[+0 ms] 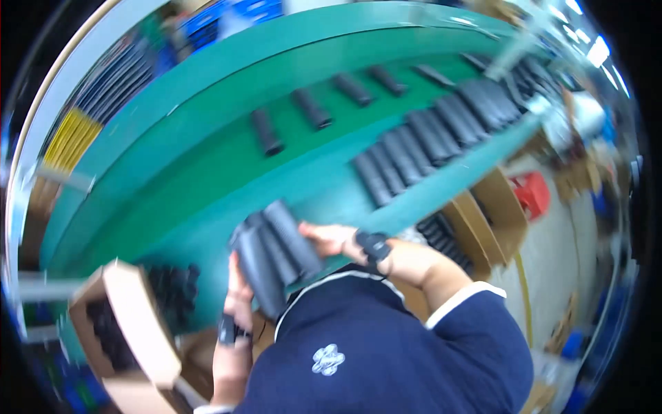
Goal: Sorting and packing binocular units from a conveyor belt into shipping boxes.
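Observation:
Between my two hands I hold a side-by-side bundle of several dark grey tubes in front of my body, over the near edge of the green worktable. My left hand presses against the left side of the bundle, its fingers partly hidden by the tubes. From the right, my right hand grips the outermost tube. Ahead and to the right, a row of similar dark tubes lies closely packed along the table's near edge.
Single tubes lie spaced out on a bright green strip. A cardboard box with small black parts stands at the lower left, more black parts beside it. To the right are another open cardboard box and a red plastic item.

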The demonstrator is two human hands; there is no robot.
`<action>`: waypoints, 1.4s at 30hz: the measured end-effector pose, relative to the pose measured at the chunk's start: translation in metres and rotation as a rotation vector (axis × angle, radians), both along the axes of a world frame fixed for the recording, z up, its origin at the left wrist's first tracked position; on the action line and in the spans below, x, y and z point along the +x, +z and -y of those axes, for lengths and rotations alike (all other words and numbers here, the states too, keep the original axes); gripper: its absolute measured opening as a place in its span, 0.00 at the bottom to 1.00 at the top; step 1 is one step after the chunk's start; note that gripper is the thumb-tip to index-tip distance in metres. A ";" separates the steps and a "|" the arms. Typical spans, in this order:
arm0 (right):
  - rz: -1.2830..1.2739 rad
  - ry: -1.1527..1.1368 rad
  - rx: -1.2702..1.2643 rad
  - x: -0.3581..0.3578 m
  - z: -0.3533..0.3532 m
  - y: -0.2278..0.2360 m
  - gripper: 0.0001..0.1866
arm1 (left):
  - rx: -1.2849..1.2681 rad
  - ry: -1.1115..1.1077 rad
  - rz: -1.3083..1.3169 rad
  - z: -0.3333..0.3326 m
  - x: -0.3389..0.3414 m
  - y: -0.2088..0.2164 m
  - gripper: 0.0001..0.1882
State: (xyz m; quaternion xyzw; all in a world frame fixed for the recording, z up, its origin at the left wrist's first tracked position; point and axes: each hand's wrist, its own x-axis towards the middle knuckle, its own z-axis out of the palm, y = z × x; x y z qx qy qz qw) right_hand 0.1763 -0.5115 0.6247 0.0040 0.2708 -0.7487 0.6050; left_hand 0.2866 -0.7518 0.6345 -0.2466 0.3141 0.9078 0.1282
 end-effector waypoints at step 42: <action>-0.447 -0.033 0.446 -0.042 0.066 -0.021 0.40 | -0.337 0.155 0.210 0.146 0.040 -0.087 0.28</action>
